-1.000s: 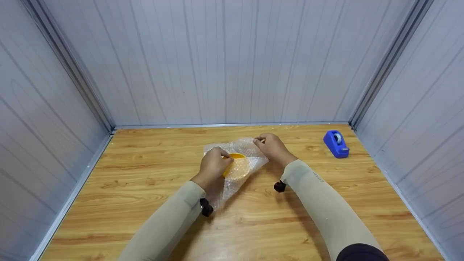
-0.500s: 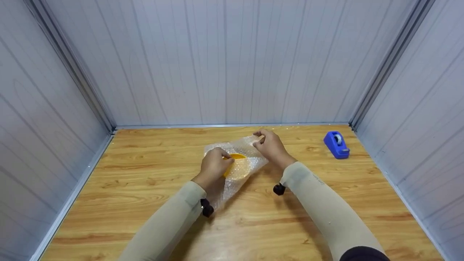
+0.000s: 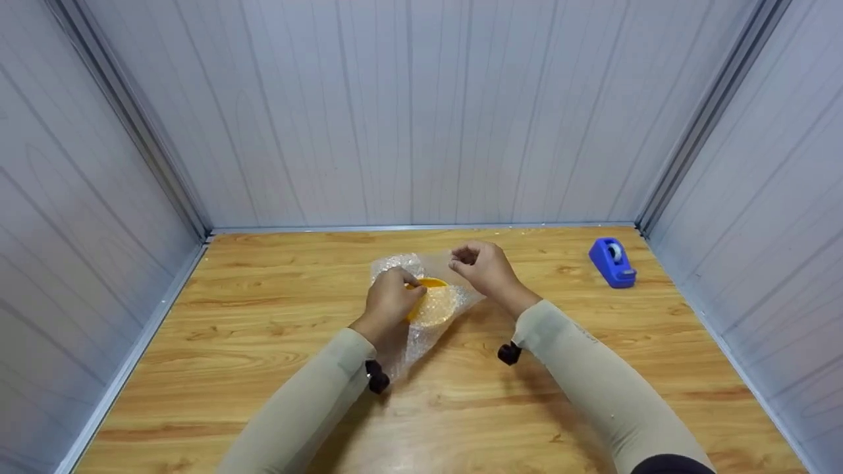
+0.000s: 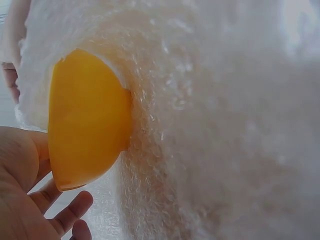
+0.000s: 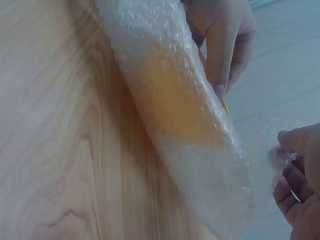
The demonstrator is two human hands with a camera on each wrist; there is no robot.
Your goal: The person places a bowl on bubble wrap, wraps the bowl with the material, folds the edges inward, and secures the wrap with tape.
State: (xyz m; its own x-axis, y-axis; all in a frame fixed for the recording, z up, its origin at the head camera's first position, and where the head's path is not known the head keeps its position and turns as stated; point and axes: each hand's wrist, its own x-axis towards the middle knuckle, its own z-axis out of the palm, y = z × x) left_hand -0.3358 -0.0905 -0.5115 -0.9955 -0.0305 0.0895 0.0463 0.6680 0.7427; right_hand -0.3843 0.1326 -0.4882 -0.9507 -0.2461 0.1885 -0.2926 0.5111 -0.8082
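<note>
A yellow bowl (image 4: 90, 120) lies partly wrapped in a sheet of bubble wrap (image 3: 421, 342) in the middle of the table. Its side and foot show in the left wrist view; in the head view, wrap covers much of it. My left hand (image 3: 388, 299) grips the bowl's rim, with the thumb over the edge of the wrap that is folded across the bowl. My right hand (image 3: 486, 268) pinches the sheet's far right corner and holds it raised beside the bowl. That bunched bit of wrap (image 5: 285, 159) shows between thumb and fingers in the right wrist view.
A blue tape dispenser (image 3: 612, 263) with a roll of tape stands at the back right of the wooden table (image 3: 263, 296). Pale panel walls (image 3: 408, 118) enclose the table at the back and on both sides.
My right hand has shifted slightly left, drawing the far right part of the bubble wrap inward toward the bowl. My left hand stays in place on the rim.
</note>
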